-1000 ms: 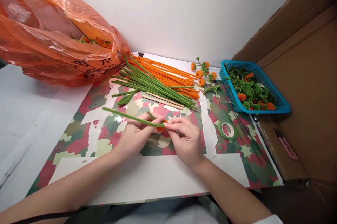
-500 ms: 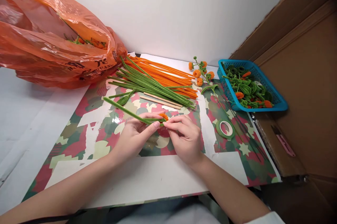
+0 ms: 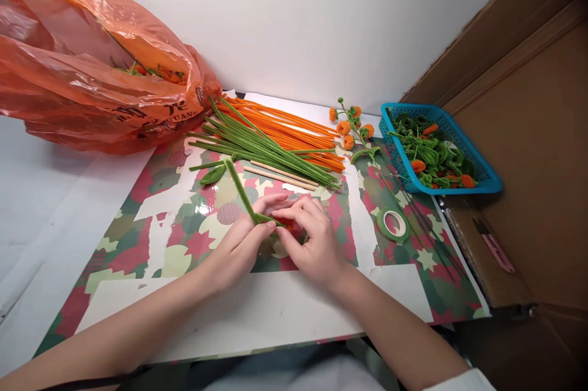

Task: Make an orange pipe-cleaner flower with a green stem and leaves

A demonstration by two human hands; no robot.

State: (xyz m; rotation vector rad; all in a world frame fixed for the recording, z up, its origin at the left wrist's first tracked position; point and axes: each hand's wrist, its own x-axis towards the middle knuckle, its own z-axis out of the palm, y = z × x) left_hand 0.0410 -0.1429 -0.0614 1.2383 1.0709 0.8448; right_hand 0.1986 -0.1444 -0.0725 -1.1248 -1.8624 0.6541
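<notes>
A green pipe cleaner (image 3: 241,191) is pinched between the thumb and fingers of my left hand (image 3: 243,244), its free end slanting up and left. My right hand (image 3: 312,241) is closed close against it, thumb and fingertips at the pipe cleaner's other end. Most of an orange piece between the hands is hidden by the fingers. Just beyond lie two wooden sticks (image 3: 280,175), a bundle of green pipe cleaners (image 3: 271,149) and, behind that, orange pipe cleaners (image 3: 280,121). A green leaf shape (image 3: 212,176) rests left of the sticks.
An orange plastic bag (image 3: 105,84) stands at back left. To the right are an orange-flowered stem (image 3: 351,125), green tape (image 3: 392,225), a blue basket (image 3: 441,187) of green and orange pieces, and a pink cutter (image 3: 498,251). A cardboard wall (image 3: 523,103) borders the right side.
The held green pipe cleaner has swung to a steeper angle, its free end moving right and up. My hands have drawn together, and the orange piece is now mostly covered.
</notes>
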